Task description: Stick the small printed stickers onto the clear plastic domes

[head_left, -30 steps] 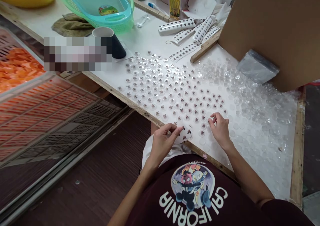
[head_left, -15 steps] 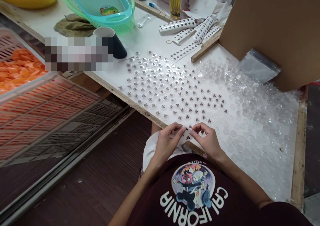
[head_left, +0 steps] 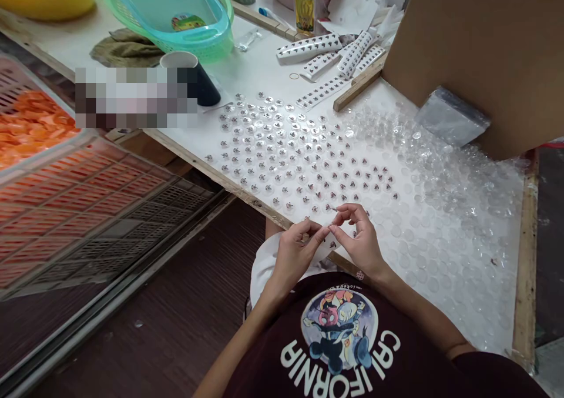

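Observation:
My left hand (head_left: 300, 248) pinches a white sticker sheet (head_left: 335, 248) printed with small dark figures, close to my body at the table's front edge. My right hand (head_left: 359, 237) meets it at the sheet's upper edge, thumb tip against the left thumb. Its index finger is raised apart from the thumb, with a tiny pale and dark bit at the fingertip that I cannot make out clearly. Just beyond my hands, clear round discs (head_left: 289, 206) bearing the same small figures lie spread in loose rows. Plain clear discs (head_left: 423, 261) cover the table to the right.
Rolled sticker strips (head_left: 308, 49) lie at the back beside a wooden strip (head_left: 359, 84). A cardboard sheet (head_left: 458, 45) and a plastic bag (head_left: 453, 117) stand behind the disc heap. On the left are a dark cup (head_left: 205, 83), a turquoise basket (head_left: 194, 36) and a crate (head_left: 88, 210) of orange pieces.
My right index finger has lifted up and away from the sheet, while the right thumb has moved left against my left thumb. My left hand stays nearly in place.

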### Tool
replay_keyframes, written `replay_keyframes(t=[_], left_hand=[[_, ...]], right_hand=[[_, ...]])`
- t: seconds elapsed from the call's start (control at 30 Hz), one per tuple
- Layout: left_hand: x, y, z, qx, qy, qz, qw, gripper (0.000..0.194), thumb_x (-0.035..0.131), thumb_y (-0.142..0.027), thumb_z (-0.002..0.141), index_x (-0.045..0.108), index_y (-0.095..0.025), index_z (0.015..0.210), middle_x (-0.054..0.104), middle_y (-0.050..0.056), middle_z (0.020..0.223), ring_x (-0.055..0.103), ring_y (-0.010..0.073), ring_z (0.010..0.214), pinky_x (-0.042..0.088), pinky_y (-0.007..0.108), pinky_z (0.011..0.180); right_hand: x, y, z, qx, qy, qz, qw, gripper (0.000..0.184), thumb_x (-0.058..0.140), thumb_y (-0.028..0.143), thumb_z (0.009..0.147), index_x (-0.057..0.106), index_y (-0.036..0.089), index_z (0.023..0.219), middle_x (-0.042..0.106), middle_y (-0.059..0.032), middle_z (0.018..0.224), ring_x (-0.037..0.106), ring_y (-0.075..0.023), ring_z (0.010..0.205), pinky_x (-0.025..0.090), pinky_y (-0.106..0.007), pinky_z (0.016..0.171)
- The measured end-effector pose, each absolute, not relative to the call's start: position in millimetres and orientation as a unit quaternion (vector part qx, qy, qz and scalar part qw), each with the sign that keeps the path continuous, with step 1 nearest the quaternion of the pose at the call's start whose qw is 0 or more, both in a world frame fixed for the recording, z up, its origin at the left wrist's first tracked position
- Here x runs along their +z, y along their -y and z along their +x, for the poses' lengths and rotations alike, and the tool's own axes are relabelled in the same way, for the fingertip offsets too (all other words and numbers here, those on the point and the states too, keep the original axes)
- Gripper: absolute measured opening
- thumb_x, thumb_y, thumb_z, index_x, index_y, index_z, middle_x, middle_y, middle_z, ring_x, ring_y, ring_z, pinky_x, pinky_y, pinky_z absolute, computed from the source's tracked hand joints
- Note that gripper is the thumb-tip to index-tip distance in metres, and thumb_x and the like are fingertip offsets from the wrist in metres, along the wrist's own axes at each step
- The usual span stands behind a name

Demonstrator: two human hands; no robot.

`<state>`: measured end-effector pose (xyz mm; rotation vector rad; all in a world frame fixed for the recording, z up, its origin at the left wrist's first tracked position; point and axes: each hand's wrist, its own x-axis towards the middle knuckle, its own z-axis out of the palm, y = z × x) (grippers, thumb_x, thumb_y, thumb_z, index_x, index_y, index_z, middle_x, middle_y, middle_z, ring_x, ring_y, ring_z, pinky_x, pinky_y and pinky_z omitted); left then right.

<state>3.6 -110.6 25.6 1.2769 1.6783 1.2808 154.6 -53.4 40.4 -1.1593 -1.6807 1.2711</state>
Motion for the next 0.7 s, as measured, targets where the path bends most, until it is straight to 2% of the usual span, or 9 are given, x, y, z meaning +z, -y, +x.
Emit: replay_keyframes(t=[0.17,0.3,0.5,0.7], left_hand=[[25.3,112.6,1.3,0.475,-0.651,0.492,0.330,0.026,0.066,-0.038,0.091,0.070,-0.019,0.074,0.066,0.000,0.067,0.054,0.0139,0.064,0.045,0.025,0.065],[23.3,113.3,-2.8,0.479,-0.659,0.480,0.324,0.023,0.067,-0.037,0.090,0.071,-0.020,0.074,0.067,0.000,0.068,0.053,0.0139,0.064,0.045,0.026,0.065],[23.4,112.7,-7.0,0.490,-0.659,0.472,0.319,0.021,0.067,-0.034,0.089,0.071,-0.020,0.073,0.066,-0.001,0.067,0.052,0.0133,0.064,0.044,0.026,0.065],[22.4,113.0,-9.1,0.486,-0.668,0.465,0.319,0.022,0.068,-0.035,0.088,0.070,-0.020,0.072,0.067,-0.001,0.067,0.052,0.0134,0.063,0.043,0.026,0.063]], right_hand=[[44.0,42.5,162.2,0.503,0.626,-0.433,0.409,0.029,0.066,0.030,0.086,0.050,0.026,0.109,0.064,0.0010,0.085,0.063,-0.0177,0.085,0.049,-0.037,0.088],[38.6,1.9,194.9,0.437,0.609,-0.498,0.435,0.041,0.067,0.034,0.083,0.042,0.027,0.114,0.065,0.0011,0.085,0.064,-0.0181,0.084,0.049,-0.036,0.084],[4.1,-39.8,220.1,0.403,0.619,-0.576,0.351,0.044,0.066,0.032,0.074,0.043,0.024,0.111,0.066,0.0015,0.081,0.063,-0.0179,0.075,0.045,-0.032,0.072],[-15.9,-38.8,207.0,0.300,0.705,-0.578,0.282,0.040,0.055,0.022,0.077,0.048,0.021,0.117,0.063,0.0008,0.082,0.063,-0.0191,0.077,0.047,-0.036,0.082]])
